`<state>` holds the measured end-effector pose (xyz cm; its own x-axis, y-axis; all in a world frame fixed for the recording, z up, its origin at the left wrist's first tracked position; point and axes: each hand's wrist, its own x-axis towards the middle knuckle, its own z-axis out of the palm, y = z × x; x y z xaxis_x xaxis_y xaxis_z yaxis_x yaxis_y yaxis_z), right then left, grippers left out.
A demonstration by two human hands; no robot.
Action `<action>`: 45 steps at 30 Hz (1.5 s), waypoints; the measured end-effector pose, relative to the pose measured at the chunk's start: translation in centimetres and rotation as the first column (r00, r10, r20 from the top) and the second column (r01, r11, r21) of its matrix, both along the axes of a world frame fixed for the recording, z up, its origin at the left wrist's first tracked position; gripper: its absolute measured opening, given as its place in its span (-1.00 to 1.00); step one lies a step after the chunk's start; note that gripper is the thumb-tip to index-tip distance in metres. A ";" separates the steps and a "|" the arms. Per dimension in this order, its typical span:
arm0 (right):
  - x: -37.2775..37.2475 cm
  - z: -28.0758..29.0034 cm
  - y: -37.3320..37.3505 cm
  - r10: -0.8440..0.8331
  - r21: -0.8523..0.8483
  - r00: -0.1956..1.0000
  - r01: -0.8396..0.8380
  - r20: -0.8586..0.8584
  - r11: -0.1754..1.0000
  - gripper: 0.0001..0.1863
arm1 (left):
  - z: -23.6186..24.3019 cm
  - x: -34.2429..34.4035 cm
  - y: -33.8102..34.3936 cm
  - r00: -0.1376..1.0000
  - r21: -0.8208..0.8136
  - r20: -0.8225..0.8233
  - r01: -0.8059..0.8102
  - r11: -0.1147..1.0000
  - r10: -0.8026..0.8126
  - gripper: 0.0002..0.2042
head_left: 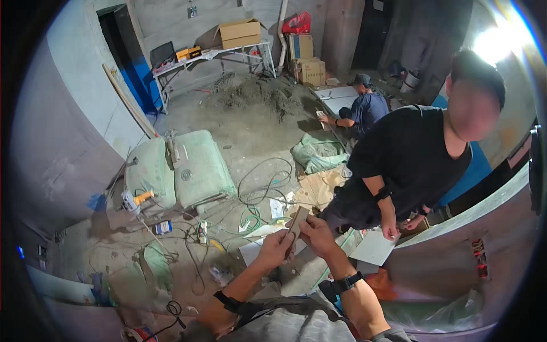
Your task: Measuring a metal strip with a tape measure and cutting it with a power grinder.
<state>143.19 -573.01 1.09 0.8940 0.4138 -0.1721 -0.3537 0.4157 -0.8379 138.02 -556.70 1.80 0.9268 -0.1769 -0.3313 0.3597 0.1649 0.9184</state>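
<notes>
Both my hands are raised in front of me at the lower middle of the head view, fingers closed around a narrow tan flat strip (299, 219). My left hand (277, 248) grips its lower end, and my right hand (318, 233) pinches its right side higher up. I cannot make out the strip's material. Below it, a pale flat panel (249, 251) lies partly behind my left hand. To my right, a standing co-worker in a black shirt (407, 148) has a hand at the edge of a light square tile (373, 248).
Hoses and cables (250, 216) tangle across the floor. Two green sacks (202, 165) lie at left near a yellow-handled power tool (137, 199). A sand heap (256, 94), a work table (213, 57) and a crouching person (367, 105) are farther back. A curved wall edge (461, 214) runs along the right.
</notes>
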 end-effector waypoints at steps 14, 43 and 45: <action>8.9 6.9 9.2 -0.114 -0.396 0.849 0.355 0.517 0.847 -0.81 | 4.6 11.0 8.0 0.683 0.371 0.731 -0.395 0.840 -0.001 -0.75; 70.1 4.5 22.4 0.430 -0.614 0.762 -0.054 0.485 0.788 -0.81 | 7.1 69.6 23.5 0.767 0.674 0.624 -0.431 0.600 -0.150 -0.82; 73.8 5.1 23.5 0.499 -0.605 0.756 -0.173 0.424 0.777 -0.83 | 7.6 72.6 24.6 0.745 0.667 0.635 -0.392 0.634 -0.206 -0.86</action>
<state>216.98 -549.55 6.19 0.7128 0.7013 0.0125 0.1895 -0.1754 -0.9661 210.66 -532.09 9.35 0.9385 -0.0564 0.3406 -0.2924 -0.6544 0.6974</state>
